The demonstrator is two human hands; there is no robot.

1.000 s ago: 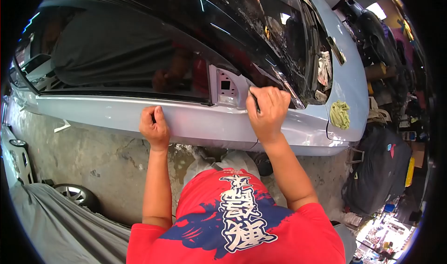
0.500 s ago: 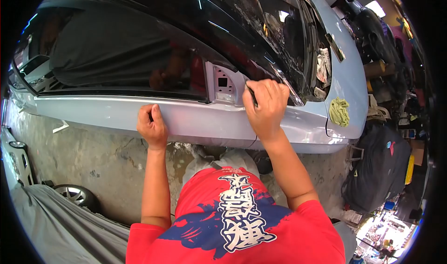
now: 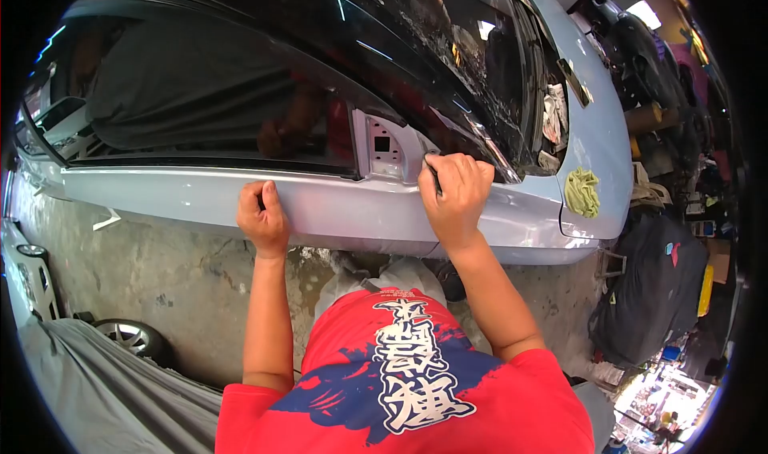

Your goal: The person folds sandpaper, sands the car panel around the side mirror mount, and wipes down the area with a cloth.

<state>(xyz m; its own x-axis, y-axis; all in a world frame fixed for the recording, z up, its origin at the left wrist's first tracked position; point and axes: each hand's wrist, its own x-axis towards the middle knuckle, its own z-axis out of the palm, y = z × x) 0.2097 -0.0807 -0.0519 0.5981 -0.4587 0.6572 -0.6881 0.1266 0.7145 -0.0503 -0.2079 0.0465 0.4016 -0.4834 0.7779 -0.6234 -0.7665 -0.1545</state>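
My right hand (image 3: pixel 458 196) is closed around a small black object (image 3: pixel 433 174) and sits at the front corner of the car door, beside the bare mirror mount (image 3: pixel 384 146). Most of the black object is hidden by my fingers, so its kind does not show. My left hand (image 3: pixel 265 220) is curled with the thumb upward, over the silver door panel (image 3: pixel 344 206) below the side window (image 3: pixel 216 94). A dark gap shows between its thumb and fingers; whether it holds anything is hidden.
A yellow-green cloth (image 3: pixel 582 192) lies on the front fender. Crumpled paper (image 3: pixel 554 116) is tucked by the windshield base. On the floor at lower left are a wheel (image 3: pixel 132 338) and a grey cover (image 3: pixel 104 390). A dark covered object (image 3: pixel 652 290) stands on the right.
My right hand has shifted slightly down, toward my body, along the front corner of the door, with the black object still in it. My left hand has barely moved.
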